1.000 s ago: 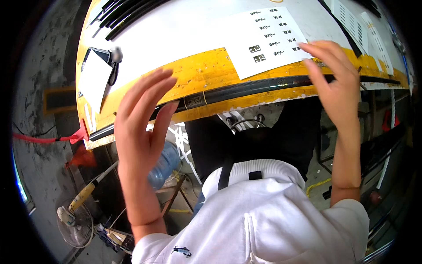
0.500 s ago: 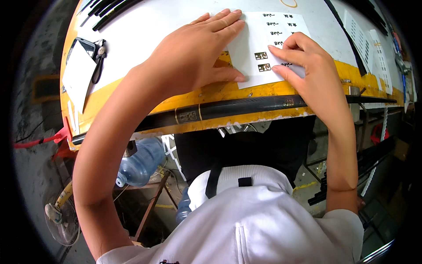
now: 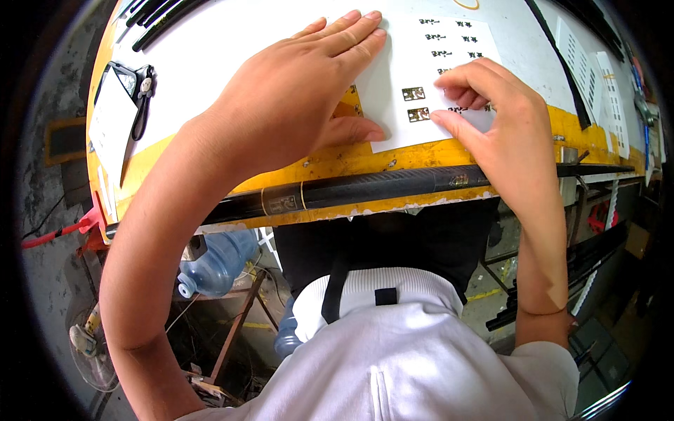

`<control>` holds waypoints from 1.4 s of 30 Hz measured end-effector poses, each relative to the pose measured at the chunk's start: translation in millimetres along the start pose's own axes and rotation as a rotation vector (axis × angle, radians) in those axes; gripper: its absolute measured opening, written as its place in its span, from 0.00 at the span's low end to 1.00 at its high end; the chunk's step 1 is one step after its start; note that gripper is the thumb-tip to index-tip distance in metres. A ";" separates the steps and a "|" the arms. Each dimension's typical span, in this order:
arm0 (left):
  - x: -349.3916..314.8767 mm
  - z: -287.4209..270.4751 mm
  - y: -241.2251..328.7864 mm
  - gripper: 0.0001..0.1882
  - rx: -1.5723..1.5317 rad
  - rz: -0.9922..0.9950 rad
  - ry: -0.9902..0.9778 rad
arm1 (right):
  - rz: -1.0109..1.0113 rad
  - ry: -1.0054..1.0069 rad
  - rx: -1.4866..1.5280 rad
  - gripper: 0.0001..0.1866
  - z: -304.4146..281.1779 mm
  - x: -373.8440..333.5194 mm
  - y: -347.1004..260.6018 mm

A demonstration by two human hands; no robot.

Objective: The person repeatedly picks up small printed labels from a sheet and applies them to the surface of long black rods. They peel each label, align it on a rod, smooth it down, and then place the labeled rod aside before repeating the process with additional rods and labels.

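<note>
The left hand (image 3: pixel 302 88) lies flat, thumb spread, at the white sheet's (image 3: pixel 397 67) left edge. The right hand (image 3: pixel 502 105) curls, thumb and forefinger slightly apart, two dark stickers (image 3: pixel 415 104) just left of its fingertips.

Label sheet (image 3: pixel 395 63): on the table (image 3: pixel 203 63). At its left edge: the person's left hand (image 3: pixel 298 91). Over its right part: the right hand (image 3: pixel 502 105). Before it, along the table's near edge: long rod (image 3: pixel 379 184). Behind it: rubber band (image 3: pixel 467 5). Left of it, well apart: phone (image 3: pixel 126 77), partly under a paper (image 3: pixel 112 123). Left and behind: thin rods (image 3: pixel 160 22). Right of it: dark strip (image 3: pixel 559 62), then two narrower sheets (image 3: pixel 579 62).
</note>
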State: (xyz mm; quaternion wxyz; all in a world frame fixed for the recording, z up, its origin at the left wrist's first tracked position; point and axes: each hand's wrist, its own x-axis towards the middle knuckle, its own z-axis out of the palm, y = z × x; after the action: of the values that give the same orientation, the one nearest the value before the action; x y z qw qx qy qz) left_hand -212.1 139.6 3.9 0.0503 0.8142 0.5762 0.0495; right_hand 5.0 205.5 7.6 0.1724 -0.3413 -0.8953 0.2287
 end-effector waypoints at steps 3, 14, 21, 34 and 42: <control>-0.3 1.1 -0.3 0.44 0.001 0.005 0.006 | -0.036 0.016 -0.065 0.14 1.9 -0.2 1.0; -1.8 5.2 1.4 0.42 0.014 -0.017 0.031 | 0.003 -0.026 0.023 0.11 -0.1 0.3 2.7; 6.6 -1.5 -8.4 0.44 0.220 0.090 -0.201 | 0.006 0.037 0.005 0.10 4.5 0.0 2.8; 8.3 -39.8 13.9 0.43 -0.063 -0.049 -0.386 | 0.039 0.071 0.088 0.10 6.2 3.0 2.3; 6.6 -39.1 14.3 0.43 -0.049 -0.063 -0.375 | -0.024 -0.065 0.047 0.09 7.5 14.7 13.6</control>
State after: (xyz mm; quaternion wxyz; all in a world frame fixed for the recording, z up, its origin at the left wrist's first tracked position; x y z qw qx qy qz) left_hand -202.0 142.1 44.8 0.1782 0.7891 0.5807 -0.0910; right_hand -1.7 222.4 -3.6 0.1538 -0.3187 -0.8989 0.2585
